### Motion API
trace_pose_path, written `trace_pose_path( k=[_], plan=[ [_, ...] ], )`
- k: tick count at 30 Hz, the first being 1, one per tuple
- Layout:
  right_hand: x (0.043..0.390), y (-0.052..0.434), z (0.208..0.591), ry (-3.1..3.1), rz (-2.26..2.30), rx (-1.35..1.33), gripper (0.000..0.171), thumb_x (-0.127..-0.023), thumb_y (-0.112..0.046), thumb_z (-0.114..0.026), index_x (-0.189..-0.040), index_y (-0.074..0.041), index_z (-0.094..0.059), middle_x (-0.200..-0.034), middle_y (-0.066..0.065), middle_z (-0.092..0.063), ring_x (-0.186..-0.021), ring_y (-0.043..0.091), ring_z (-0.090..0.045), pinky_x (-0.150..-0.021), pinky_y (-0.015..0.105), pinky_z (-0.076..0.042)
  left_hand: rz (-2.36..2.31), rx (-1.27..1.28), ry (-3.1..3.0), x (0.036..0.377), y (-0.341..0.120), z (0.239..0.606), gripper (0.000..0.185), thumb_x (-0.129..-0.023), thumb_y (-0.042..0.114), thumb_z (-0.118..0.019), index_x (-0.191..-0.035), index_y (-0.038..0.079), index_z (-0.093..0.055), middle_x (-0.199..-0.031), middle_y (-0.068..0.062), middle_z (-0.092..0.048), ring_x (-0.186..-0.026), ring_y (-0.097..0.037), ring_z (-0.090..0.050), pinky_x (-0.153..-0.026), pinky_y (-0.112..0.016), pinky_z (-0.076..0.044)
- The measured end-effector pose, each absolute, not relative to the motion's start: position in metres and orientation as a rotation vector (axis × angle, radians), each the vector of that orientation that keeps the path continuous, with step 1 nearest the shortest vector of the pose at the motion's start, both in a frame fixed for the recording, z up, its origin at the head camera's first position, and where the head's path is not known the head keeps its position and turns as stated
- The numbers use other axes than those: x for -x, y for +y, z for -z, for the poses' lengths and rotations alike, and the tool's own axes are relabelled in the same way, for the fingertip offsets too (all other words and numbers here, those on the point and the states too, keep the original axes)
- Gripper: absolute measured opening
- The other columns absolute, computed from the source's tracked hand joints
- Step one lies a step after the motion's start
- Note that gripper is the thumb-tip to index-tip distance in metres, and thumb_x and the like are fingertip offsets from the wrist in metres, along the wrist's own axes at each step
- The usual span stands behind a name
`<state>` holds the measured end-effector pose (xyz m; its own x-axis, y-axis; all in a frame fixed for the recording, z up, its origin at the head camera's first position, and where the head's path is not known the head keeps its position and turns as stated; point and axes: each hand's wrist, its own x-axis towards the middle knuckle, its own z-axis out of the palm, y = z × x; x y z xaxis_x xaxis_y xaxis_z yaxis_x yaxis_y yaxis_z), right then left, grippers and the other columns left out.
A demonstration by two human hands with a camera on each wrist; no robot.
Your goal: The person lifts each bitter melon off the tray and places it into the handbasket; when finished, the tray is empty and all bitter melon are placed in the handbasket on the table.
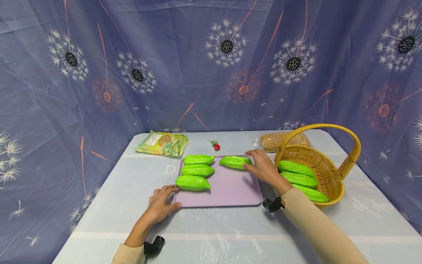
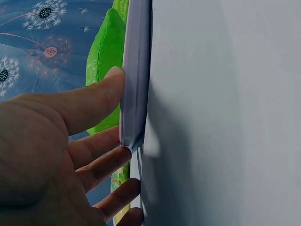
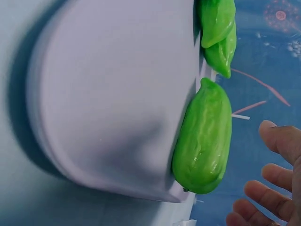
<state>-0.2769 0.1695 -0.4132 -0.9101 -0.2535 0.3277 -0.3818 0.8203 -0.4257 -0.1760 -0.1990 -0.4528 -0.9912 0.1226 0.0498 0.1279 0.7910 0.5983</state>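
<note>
A lilac tray lies on the table. Three green bitter melons, the nearest one at the front, form a column along its left side. A fourth bitter melon lies alone at the tray's back right. My left hand touches the tray's front left corner, thumb at the front edge, fingers loosely extended by the left side. Over the tray's right edge, my right hand is nearest the lone melon; the right wrist view shows a gap between its spread fingertips and that melon.
A wicker basket with a tall arched handle stands right of the tray, holding three more bitter melons. Along the back lie a green-yellow packet, a red-tipped lollipop and a clear bag of grains.
</note>
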Motion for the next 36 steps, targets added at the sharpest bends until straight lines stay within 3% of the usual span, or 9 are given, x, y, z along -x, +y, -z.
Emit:
trace_pose_path(
  k=[21,36],
  plan=[
    [0.301,0.166,0.424,-2.943,-0.763,-0.455,0.054,-0.085,-0.028,-0.069,-0.128,0.000,-0.053,-0.125,0.024,-0.057,-0.117,0.042,-0.051,-0.098,0.054,-0.038,0.998,0.195,-2.964,0.177,-0.198,0.454,0.049,-0.078,0.023,-0.074,-0.123,0.009,-0.059,-0.139,-0.011,-0.049,-0.123,-0.033,-0.039,-0.091,-0.051,-0.026],
    [0.303,0.160,0.429,-2.948,-0.758,-0.463,0.052,-0.083,-0.025,-0.069,-0.126,-0.001,-0.054,-0.117,0.021,-0.060,-0.109,0.036,-0.057,-0.093,0.051,-0.042,1.003,0.197,-2.957,0.175,-0.198,0.453,0.049,-0.078,0.023,-0.074,-0.123,0.008,-0.059,-0.139,-0.010,-0.050,-0.123,-0.033,-0.039,-0.091,-0.050,-0.026]
  ],
)
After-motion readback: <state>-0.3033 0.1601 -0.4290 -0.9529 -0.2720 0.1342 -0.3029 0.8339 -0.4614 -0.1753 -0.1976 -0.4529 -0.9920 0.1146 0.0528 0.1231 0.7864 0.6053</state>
